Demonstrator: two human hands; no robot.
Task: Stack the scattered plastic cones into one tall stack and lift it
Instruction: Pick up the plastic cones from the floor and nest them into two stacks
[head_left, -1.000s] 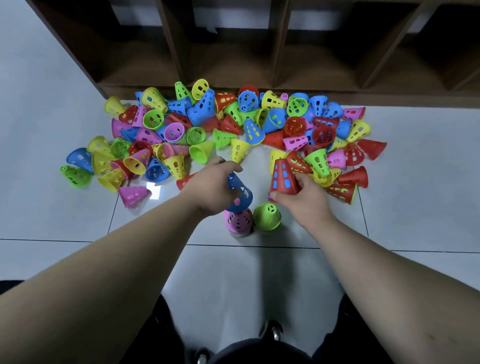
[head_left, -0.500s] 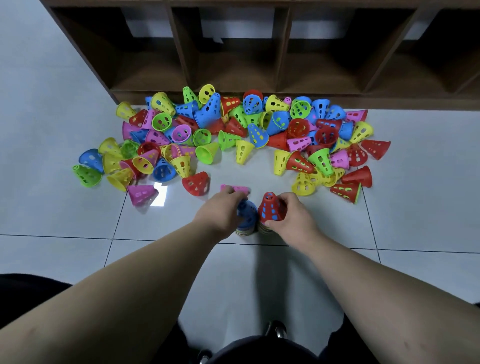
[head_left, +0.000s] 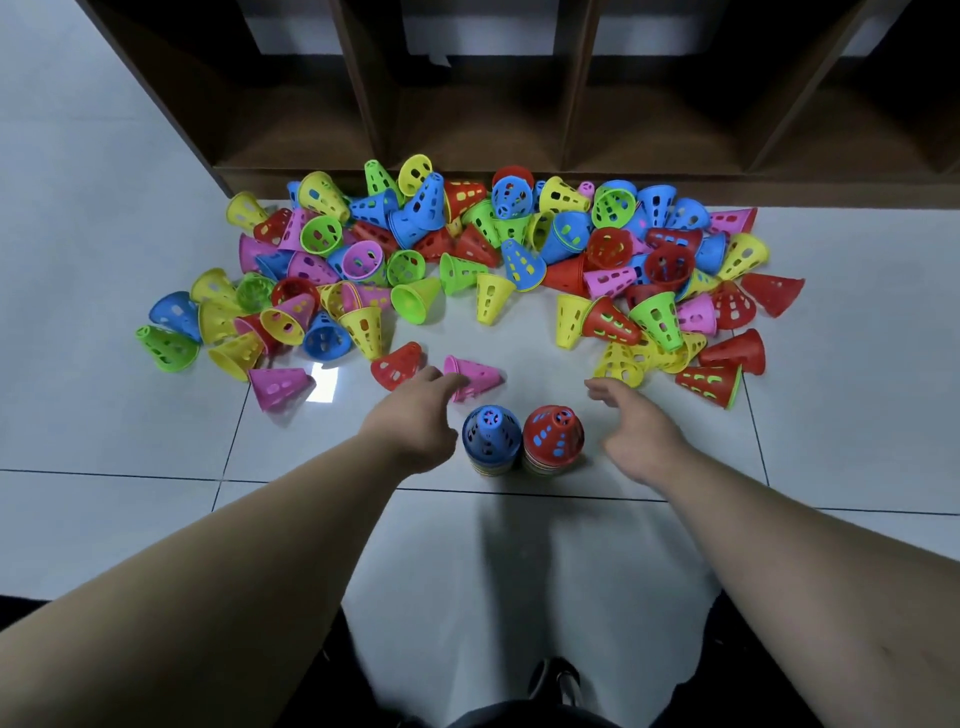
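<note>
- While two short stacks already stand upright on the floor (head_left: 104, 415) just in front of the person, the job looks early. By my judgement only a small share of the cones is nested so far.
- The blue-topped stack (head_left: 491, 439) and the red-topped stack (head_left: 553, 439) stand side by side between the two hands, touching or nearly so. Each shows a few mixed-colour rims at its foot, packed too tightly to count.
- The left hand (head_left: 415, 421) has its fingers stretched forward to the near side of a pink cone (head_left: 475, 375). That cone lies on its side just beyond the blue-topped stack. The fingers seem to touch it, but no closed grip shows.
- The right hand (head_left: 641, 439) is loosely spread and holds nothing. It is just right of the red-topped stack and points toward a yellow cone (head_left: 618, 364) at the heap's near edge.
- Left to do, as I judge it: gather the loose cones (head_left: 511, 262), merge the two stacks into one, then lift it.
- Count: two stacks, two hands, and one pink cone at the left fingers.
- The loose cones come in five colours: red, blue, green, yellow and pink. They run to several dozen, in a broad band against the foot of a dark wooden shelf unit (head_left: 467, 104).
- Many of them overlap or sit inside one another, so no exact figure per colour can be given.
</note>
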